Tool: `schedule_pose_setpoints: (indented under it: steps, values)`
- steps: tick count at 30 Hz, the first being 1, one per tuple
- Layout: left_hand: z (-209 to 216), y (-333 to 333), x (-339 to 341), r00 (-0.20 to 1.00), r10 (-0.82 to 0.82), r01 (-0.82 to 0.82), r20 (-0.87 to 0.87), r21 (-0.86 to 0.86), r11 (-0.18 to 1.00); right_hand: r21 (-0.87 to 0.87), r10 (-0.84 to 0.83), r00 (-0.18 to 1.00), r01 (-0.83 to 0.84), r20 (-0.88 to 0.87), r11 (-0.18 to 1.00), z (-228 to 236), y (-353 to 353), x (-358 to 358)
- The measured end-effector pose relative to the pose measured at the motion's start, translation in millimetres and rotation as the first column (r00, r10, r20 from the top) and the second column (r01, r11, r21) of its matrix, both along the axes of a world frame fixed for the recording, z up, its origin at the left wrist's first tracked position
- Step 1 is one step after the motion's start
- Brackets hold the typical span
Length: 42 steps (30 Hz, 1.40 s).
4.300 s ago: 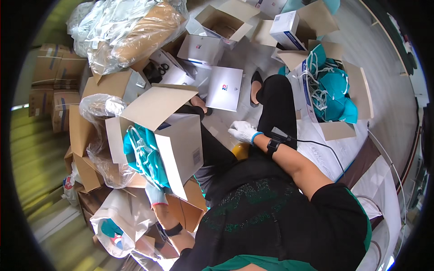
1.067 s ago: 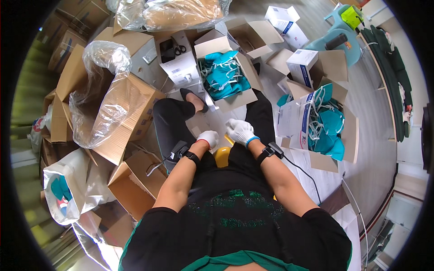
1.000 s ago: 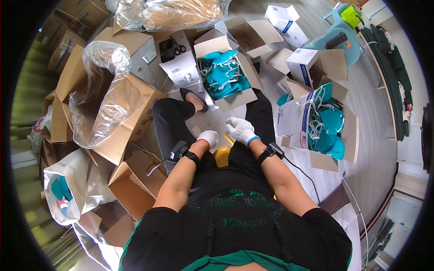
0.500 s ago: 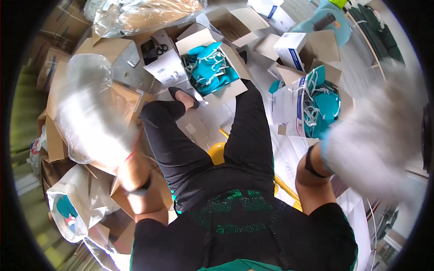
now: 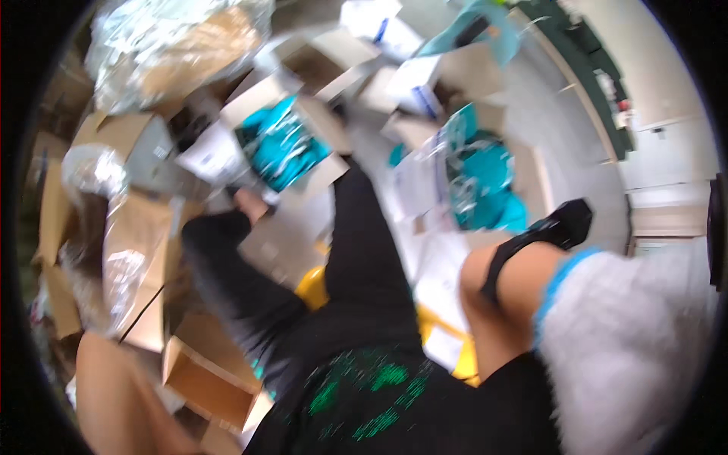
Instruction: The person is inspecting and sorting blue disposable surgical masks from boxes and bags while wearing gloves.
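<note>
My right hand (image 5: 629, 349) is inside a white, fuzzy glove with a blue cuff edge, at the lower right. Its fingers are smeared by motion and partly cut off by the picture's rim, so what it holds, if anything, does not show. A black strap (image 5: 497, 277) with a dark device circles that wrist. Of my left arm only the bare forearm (image 5: 117, 394) appears at the lower left; the hand is out of sight. Nearest to my right arm is a box (image 5: 425, 178) filled with teal face masks (image 5: 485, 178). More teal masks (image 5: 284, 148) fill another box (image 5: 322, 174) beyond my knees.
Open cartons (image 5: 129, 254) with clear plastic crowd the left side. A large clear bag (image 5: 182, 57) lies at the far left. A brown box (image 5: 216, 371) stands by my left leg. A yellow seat (image 5: 312, 288) shows between my legs. A light-blue chair (image 5: 497, 30) is at the back.
The view has swung, shifting the boxes leftward. My left hand, earlier white-gloved with a red cuff edge, has left the picture. My right gloved hand is lower in view.
</note>
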<state>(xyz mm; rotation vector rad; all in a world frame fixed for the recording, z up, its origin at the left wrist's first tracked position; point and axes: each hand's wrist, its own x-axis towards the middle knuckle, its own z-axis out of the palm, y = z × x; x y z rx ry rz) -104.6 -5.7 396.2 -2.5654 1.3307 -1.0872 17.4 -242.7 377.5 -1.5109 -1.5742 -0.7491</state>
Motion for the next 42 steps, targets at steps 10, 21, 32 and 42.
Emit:
schedule_pose_setpoints:
  steps: [10, 21, 32, 42]
  values:
    - [-16.0, 11.1, 22.6, 0.999, -0.043, 0.042, 0.008, 0.084, 0.996, 0.105, -0.031, 0.998, 0.026, 0.049, 0.994, -7.4, -2.2, 8.2]
    - [-11.1, 48.2, 32.2, 0.998, -0.051, 0.054, 0.028, -0.104, 0.993, 0.137, -0.138, 0.99, 0.133, 0.028, 0.982, -12.2, 44.6, 37.9]
    - [-255.2, 141.6, 84.1, 0.631, 0.294, -0.773, -0.718, -0.612, 0.167, -0.405, -0.344, -0.352, 0.116, -0.871, 0.907, -352.9, 220.5, 200.1]
    - [-436.4, 108.6, 160.8, 0.214, -0.036, -0.943, -0.976, -0.197, -0.268, -0.791, -0.759, -0.23, 0.246, -0.609, 0.56, -441.6, 271.6, 262.9]
